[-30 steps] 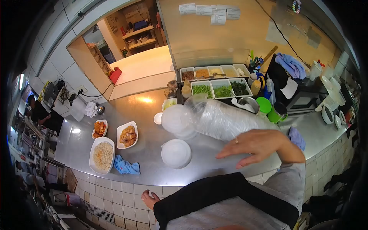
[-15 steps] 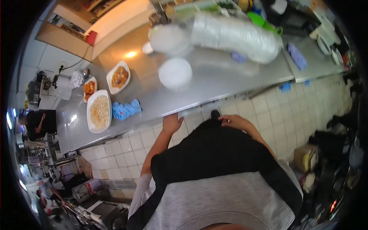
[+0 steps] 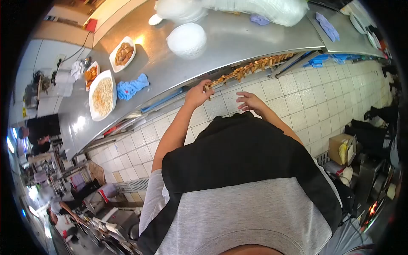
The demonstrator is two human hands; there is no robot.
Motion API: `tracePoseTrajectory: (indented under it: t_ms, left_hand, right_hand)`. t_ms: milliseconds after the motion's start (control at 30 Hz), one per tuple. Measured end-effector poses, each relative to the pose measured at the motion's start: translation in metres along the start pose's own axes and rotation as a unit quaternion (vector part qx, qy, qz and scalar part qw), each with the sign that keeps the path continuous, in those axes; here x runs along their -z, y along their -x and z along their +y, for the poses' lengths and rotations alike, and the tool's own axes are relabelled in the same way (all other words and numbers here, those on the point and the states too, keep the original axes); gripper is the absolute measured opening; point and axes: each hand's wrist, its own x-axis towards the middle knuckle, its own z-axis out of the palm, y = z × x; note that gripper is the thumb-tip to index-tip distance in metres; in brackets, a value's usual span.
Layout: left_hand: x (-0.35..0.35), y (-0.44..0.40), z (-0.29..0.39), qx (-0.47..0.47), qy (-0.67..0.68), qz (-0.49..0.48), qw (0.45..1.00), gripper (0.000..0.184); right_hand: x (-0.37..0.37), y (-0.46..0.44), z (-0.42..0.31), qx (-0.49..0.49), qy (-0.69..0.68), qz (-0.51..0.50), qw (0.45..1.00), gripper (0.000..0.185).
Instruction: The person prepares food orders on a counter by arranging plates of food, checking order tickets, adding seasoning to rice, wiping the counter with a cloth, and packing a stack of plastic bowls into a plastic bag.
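Just below the counter's front edge runs a row of wooden clothespins (image 3: 255, 66). At the left end of that row, my left hand (image 3: 197, 95) has its thumb and fingers closed around a clothespin. My right hand (image 3: 250, 103) hangs in the air above the tiled floor, fingers apart and holding nothing. It is a short way from the row, not touching it. On the steel counter (image 3: 157, 80) above my left hand stands a stack of round white lids or bowls (image 3: 187, 39).
To the left on the counter are a white dish of rice (image 3: 102, 95), two smaller dishes of food, and a blue cloth (image 3: 132, 87). Wrapped white containers (image 3: 263, 9) lie at the back. Purple cloths (image 3: 327, 26) rest further right. A cardboard box (image 3: 341, 148) stands on the floor at right.
My left hand has gone up from the counter edge to the clothespin row, which now shows. My right hand has lifted and its fingers have spread. The view has tilted down.
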Motion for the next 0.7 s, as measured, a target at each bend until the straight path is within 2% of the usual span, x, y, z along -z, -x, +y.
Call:
tracePoseTrajectory:
  t_ms: [100,133,233,400,467,533,567,600,633,667,700]
  left_hand:
    - [0.001,0.013,0.008,0.023,0.015,-0.001,1.0,0.057]
    - [0.002,0.017,0.013,0.026,0.007,0.003,1.0,0.057]
    - [0.0,0.013,0.015,0.046,-0.01,0.016,0.999,0.055]
    - [-0.006,0.024,0.027,0.068,-0.014,0.025,0.997,0.053]
    - [-0.012,0.026,0.024,0.069,0.003,0.015,0.997,0.054]
    - [-0.037,0.02,0.006,0.007,-0.111,0.09,0.99,0.064]
    - [-0.037,0.026,0.012,-0.028,-0.146,0.151,0.977,0.066]
    - [-0.039,0.035,0.019,-0.063,-0.184,0.21,0.958,0.068]
    - [-0.044,0.04,0.021,-0.083,-0.153,0.214,0.961,0.068]
    - [-0.049,0.043,0.021,-0.108,-0.123,0.219,0.962,0.068]
    - [-0.046,0.051,0.029,-0.124,-0.086,0.166,0.975,0.067]
  right_hand:
    - [-0.015,-0.017,-0.013,0.073,0.037,0.043,0.996,0.056]
    - [-0.019,-0.023,-0.019,0.079,0.06,0.035,0.994,0.061]
    - [-0.028,-0.044,-0.026,0.11,0.008,-0.017,0.994,0.058]
    - [-0.027,-0.04,-0.014,0.167,0.041,-0.016,0.985,0.029]
    - [-0.023,-0.036,-0.013,0.171,0.095,-0.009,0.981,0.026]
    - [-0.009,-0.039,-0.021,0.16,0.18,-0.006,0.971,0.027]
    - [-0.004,-0.041,-0.027,0.147,0.229,-0.019,0.962,0.026]
    - [-0.005,-0.033,-0.037,0.165,0.334,-0.011,0.928,0.027]
    - [-0.009,-0.021,-0.046,0.184,0.434,0.0,0.882,0.027]
    - [-0.012,-0.017,-0.042,0.234,0.466,0.001,0.853,0.028]
    - [-0.014,-0.015,-0.039,0.283,0.494,0.003,0.822,0.029]
